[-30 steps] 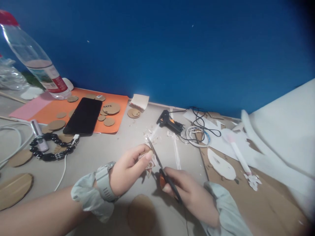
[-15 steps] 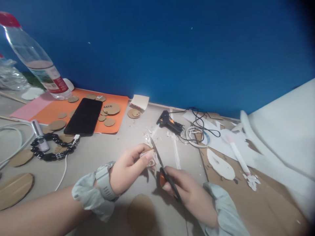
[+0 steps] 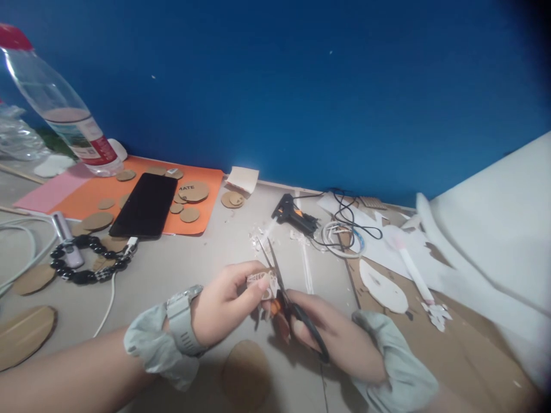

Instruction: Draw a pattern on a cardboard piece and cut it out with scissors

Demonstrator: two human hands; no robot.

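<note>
— Where do we have the white cutout (image 3: 259, 280)?
— Low over the table (image 3: 181, 269), pinched between the thumb and fingertips of our left hand (image 3: 219, 310).
— And the scissors (image 3: 286, 295)?
— Our right hand (image 3: 340, 344) has its fingers curled through the handles. The blades stand slightly apart, right against the piece.
— So we're mid-trim?
— We'd judge so. The next snip calls for a small, steady close along the edge, keeping clear of our fingertips.

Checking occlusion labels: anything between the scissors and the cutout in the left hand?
Nothing visible. The right hand holds the scissors with blades slightly open at the right edge of the cutout. The left hand pinches the cutout from the left, fingertips near the blades but not between.
</note>
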